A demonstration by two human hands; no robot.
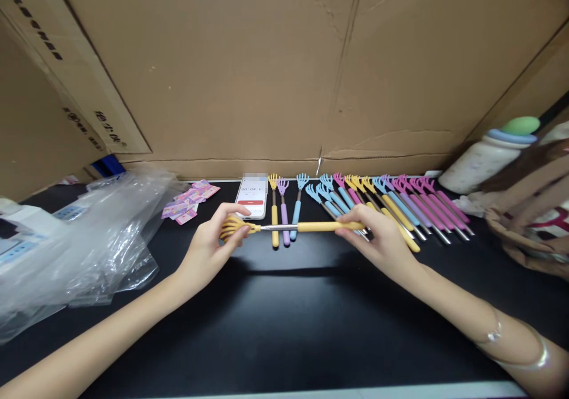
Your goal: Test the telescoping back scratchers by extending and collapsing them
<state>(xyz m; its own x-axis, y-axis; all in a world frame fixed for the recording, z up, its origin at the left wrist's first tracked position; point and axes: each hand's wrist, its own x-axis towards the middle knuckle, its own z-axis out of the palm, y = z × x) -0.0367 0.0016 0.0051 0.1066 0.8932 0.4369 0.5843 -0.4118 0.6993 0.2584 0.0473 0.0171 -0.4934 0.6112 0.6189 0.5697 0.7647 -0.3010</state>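
A yellow back scratcher (pixel 317 227) with a metal shaft lies level between my two hands, above the black table. My left hand (pixel 216 233) is closed around its claw head at the left end. At the other end, my right hand (pixel 376 233) pinches the yellow handle. Just behind it a yellow back scratcher (pixel 274 215), a purple one (pixel 283 209) and a blue one (pixel 296 206) lie side by side. Beyond my right hand is a row of several back scratchers (pixel 404 206) in blue, pink, yellow and purple, partly hidden by that hand.
A phone (pixel 251 196) showing a timer lies at the back, beside a pile of small printed cards (pixel 189 201). Clear plastic bags (pixel 102 239) heap up at left. At right stand a white bottle (pixel 484 159) and a brown bag (pixel 524 227). Cardboard (pixel 249 73) walls the back.
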